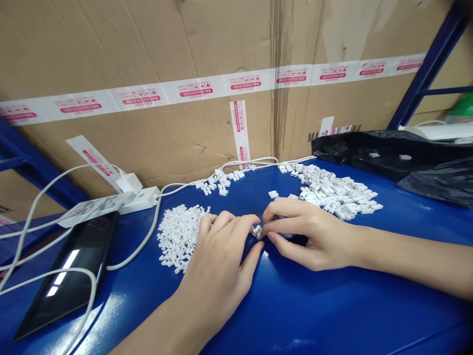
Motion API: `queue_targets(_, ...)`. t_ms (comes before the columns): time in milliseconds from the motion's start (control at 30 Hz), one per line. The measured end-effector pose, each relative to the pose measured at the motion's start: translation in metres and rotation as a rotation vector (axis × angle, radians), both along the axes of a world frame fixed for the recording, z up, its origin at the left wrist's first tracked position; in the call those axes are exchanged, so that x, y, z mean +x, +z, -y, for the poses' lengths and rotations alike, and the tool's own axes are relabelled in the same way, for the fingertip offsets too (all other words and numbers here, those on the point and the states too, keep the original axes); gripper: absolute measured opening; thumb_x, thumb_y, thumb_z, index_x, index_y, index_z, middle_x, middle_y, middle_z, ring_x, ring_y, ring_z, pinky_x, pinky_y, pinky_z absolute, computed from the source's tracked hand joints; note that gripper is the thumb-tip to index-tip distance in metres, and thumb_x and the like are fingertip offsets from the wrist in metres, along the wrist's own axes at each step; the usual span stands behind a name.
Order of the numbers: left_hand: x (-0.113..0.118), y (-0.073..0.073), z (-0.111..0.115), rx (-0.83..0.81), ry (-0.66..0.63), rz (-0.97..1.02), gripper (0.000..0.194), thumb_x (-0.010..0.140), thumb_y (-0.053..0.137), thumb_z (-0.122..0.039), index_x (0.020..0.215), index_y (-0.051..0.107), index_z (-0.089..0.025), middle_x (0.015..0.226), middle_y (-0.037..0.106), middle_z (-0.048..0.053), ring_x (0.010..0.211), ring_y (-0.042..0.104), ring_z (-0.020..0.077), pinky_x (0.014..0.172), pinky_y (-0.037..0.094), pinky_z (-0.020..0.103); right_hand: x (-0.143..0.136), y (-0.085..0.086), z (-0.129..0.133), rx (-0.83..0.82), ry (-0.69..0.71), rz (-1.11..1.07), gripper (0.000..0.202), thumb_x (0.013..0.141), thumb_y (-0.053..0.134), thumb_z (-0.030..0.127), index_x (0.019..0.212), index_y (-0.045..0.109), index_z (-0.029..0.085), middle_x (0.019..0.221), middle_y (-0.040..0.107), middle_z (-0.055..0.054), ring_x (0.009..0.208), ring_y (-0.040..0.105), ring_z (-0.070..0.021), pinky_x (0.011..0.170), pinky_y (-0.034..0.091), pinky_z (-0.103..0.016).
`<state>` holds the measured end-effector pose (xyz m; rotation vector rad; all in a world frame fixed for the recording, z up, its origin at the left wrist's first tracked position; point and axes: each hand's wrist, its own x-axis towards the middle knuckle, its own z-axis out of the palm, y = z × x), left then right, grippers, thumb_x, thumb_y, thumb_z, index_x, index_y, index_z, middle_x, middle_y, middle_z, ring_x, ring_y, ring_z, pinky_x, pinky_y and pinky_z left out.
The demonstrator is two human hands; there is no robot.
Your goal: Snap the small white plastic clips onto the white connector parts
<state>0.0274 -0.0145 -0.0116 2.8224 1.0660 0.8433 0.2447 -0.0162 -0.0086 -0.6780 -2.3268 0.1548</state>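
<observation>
Between my two hands, just above the blue table, is a small white plastic piece. My left hand pinches it from the left with thumb and fingertips. From the right, the thumb and fingers of my right hand close on its other side. A heap of small white peg-like parts lies left of my left hand and is partly covered by it. Behind my right hand is a pile of white rectangular plastic parts. A tiny white bit rests on the table below the fingers.
Loose white pieces lie at the back by a white cable. A black tablet, cables and a power strip occupy the left. A black plastic bag lies back right. A large cardboard box stands behind the blue table.
</observation>
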Motion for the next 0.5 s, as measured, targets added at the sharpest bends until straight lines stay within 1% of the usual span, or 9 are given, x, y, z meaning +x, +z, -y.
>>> queue_targets(100, -0.0009, -0.0001, 0.0001, 0.005, 0.001, 0.004, 0.018, 0.097, 0.057, -0.016, 0.112, 0.057, -0.024, 0.103, 0.070, 0.001, 0.094, 0.058, 0.0221, 0.087, 0.037, 0.042, -0.0006, -0.0008, -0.0008, 0.030, -0.005, 0.034, 0.022, 0.097, 0.051, 0.013, 0.096, 0.073, 0.014, 0.089, 0.069, -0.010, 0.081, 0.062, -0.0186, 0.077, 0.049, -0.035)
queue_targets(167, -0.0020, 0.0000, 0.0002, 0.017, 0.002, 0.006, 0.021, 0.096, 0.058, -0.016, 0.115, 0.057, -0.025, 0.103, 0.070, 0.001, 0.094, 0.058, 0.0220, 0.088, 0.036, 0.042, -0.0006, -0.0010, -0.0006, 0.048, -0.019, 0.068, 0.023, 0.097, 0.051, 0.014, 0.094, 0.073, 0.015, 0.084, 0.069, -0.008, 0.078, 0.061, -0.0187, 0.076, 0.047, -0.035)
queue_targets(233, -0.0033, 0.0004, -0.0003, 0.041, 0.003, 0.008, 0.021, 0.096, 0.060, -0.018, 0.115, 0.056, -0.024, 0.103, 0.070, 0.001, 0.095, 0.059, 0.0224, 0.089, 0.036, 0.043, 0.0001, -0.0008, 0.0003, 0.067, -0.057, 0.108, 0.023, 0.098, 0.050, 0.016, 0.089, 0.072, 0.017, 0.082, 0.068, -0.007, 0.076, 0.060, -0.0182, 0.075, 0.045, -0.035)
queue_targets(300, -0.0049, 0.0013, -0.0017, 0.076, 0.008, 0.016, 0.020, 0.096, 0.062, -0.024, 0.116, 0.057, -0.024, 0.104, 0.071, 0.002, 0.095, 0.060, 0.0232, 0.090, 0.035, 0.043, 0.0016, -0.0002, 0.0014, 0.103, -0.119, 0.137, 0.022, 0.098, 0.051, 0.018, 0.086, 0.069, 0.018, 0.084, 0.068, -0.007, 0.075, 0.058, -0.0177, 0.073, 0.043, -0.035)
queue_targets(367, -0.0064, 0.0027, -0.0040, 0.106, 0.025, 0.024, 0.022, 0.096, 0.063, -0.029, 0.117, 0.058, -0.023, 0.104, 0.071, 0.002, 0.096, 0.061, 0.0238, 0.090, 0.035, 0.043, 0.0040, 0.0008, 0.0020, 0.152, -0.196, 0.116, 0.015, 0.096, 0.053, 0.020, 0.090, 0.066, 0.017, 0.086, 0.066, -0.006, 0.074, 0.056, -0.0169, 0.070, 0.040, -0.034)
queue_targets(433, -0.0080, 0.0046, -0.0066, 0.124, 0.058, 0.034, 0.024, 0.097, 0.063, -0.033, 0.117, 0.059, -0.022, 0.103, 0.071, 0.003, 0.095, 0.061, 0.0239, 0.090, 0.035, 0.043, 0.0061, 0.0019, 0.0025, 0.172, -0.250, 0.047, 0.006, 0.093, 0.057, 0.021, 0.091, 0.061, 0.017, 0.082, 0.063, -0.003, 0.072, 0.054, -0.0153, 0.068, 0.038, -0.032)
queue_targets(467, -0.0087, 0.0054, -0.0079, 0.128, 0.074, 0.037, 0.024, 0.097, 0.063, -0.035, 0.117, 0.060, -0.022, 0.103, 0.071, 0.003, 0.094, 0.061, 0.0239, 0.090, 0.035, 0.043, 0.0066, 0.0023, 0.0029, 0.153, -0.250, 0.010, 0.003, 0.092, 0.058, 0.020, 0.090, 0.058, 0.017, 0.079, 0.061, -0.001, 0.070, 0.052, -0.0142, 0.067, 0.038, -0.031)
queue_targets(500, -0.0093, 0.0061, -0.0089, 0.130, 0.088, 0.039, 0.024, 0.097, 0.062, -0.036, 0.117, 0.060, -0.022, 0.103, 0.071, 0.004, 0.094, 0.061, 0.0240, 0.089, 0.035, 0.043, 0.0065, 0.0025, 0.0036, 0.114, -0.229, -0.018, 0.005, 0.091, 0.059, 0.019, 0.087, 0.055, 0.018, 0.076, 0.059, 0.000, 0.068, 0.051, -0.0131, 0.066, 0.038, -0.030)
